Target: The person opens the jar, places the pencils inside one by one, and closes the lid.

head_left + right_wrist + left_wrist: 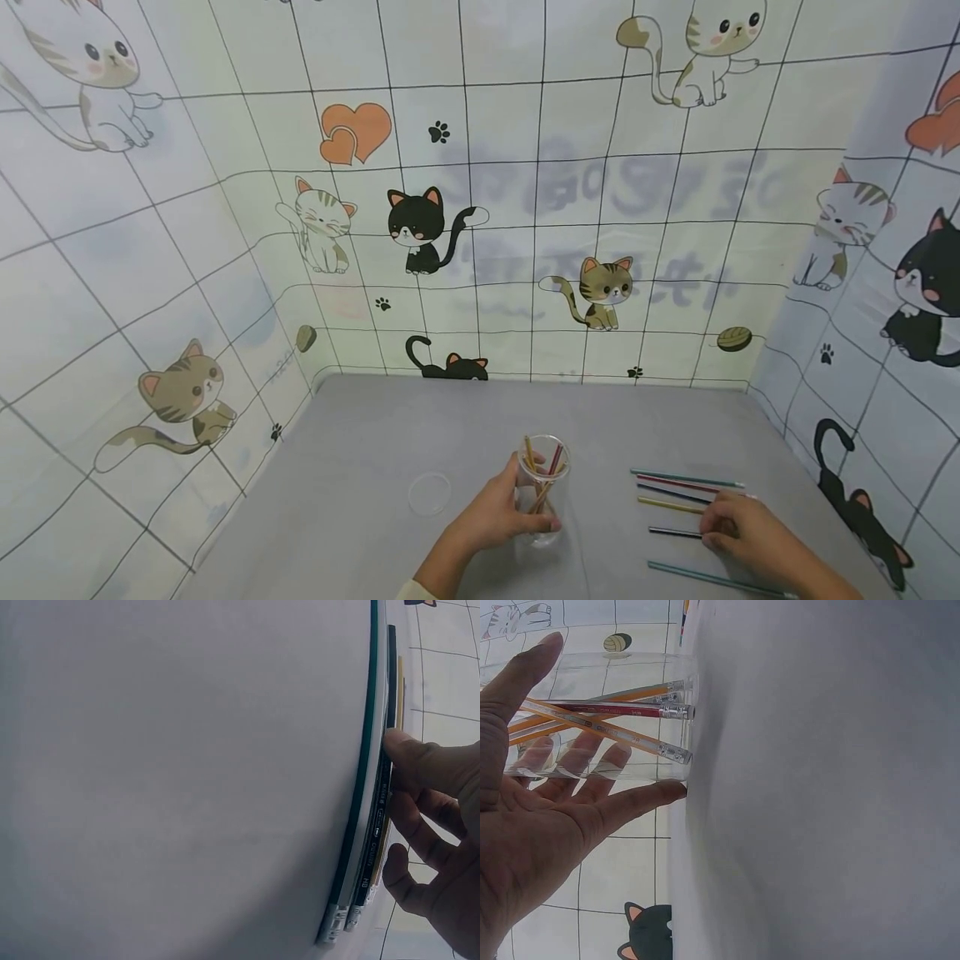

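My left hand (495, 512) is wrapped round a clear cup (555, 496) standing upright on the table, thumb at its near side. Inside the cup lean several pencils, among them a red pencil (634, 709) and an orange one (611, 731), with their metal eraser ends at the bottom. On the right, my right hand (738, 525) pinches a black pencil (671, 532) between thumb and fingers, close over the table. A green pencil (360, 780) lies nearer to me. Beyond the hand lie a yellow pencil (667, 504), a dark blue one (667, 491), a red one and a teal one.
A clear round disc (430, 495) lies on the grey tabletop (360, 433) left of the cup. Walls of cat-printed sheet (510, 250) close in the back and both sides of the table.
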